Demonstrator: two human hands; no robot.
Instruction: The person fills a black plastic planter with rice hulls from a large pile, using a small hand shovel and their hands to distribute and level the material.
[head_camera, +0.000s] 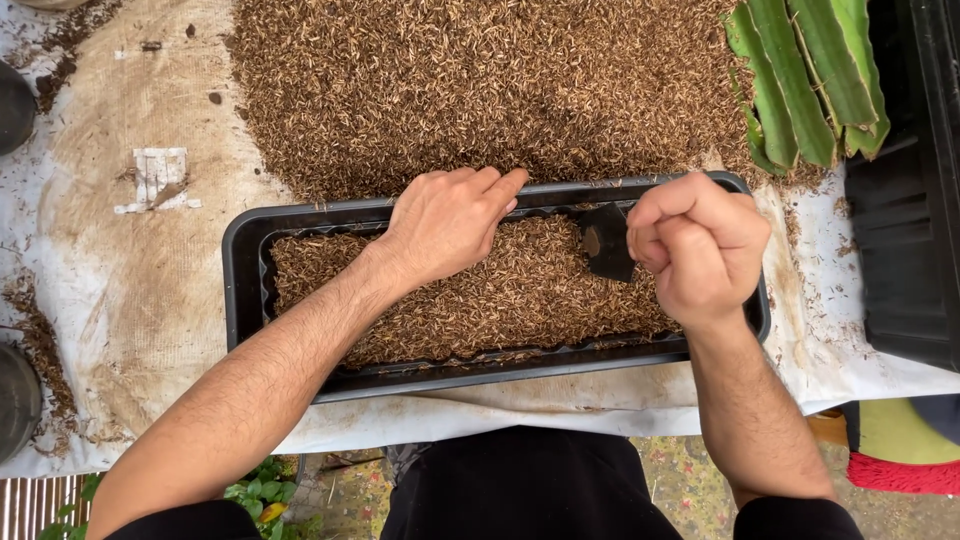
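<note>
One oblong black plastic tray holds coarse brown husks. The left hand rests flat, fingers loose; the right hand grips one dark scoop.

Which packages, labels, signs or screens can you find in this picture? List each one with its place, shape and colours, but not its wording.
White label scrap: stuck on the cloth left of the black tray, roughly rectangular, torn and soiled with brown, too blurred to read.
No packages, signs or screens show.
</note>
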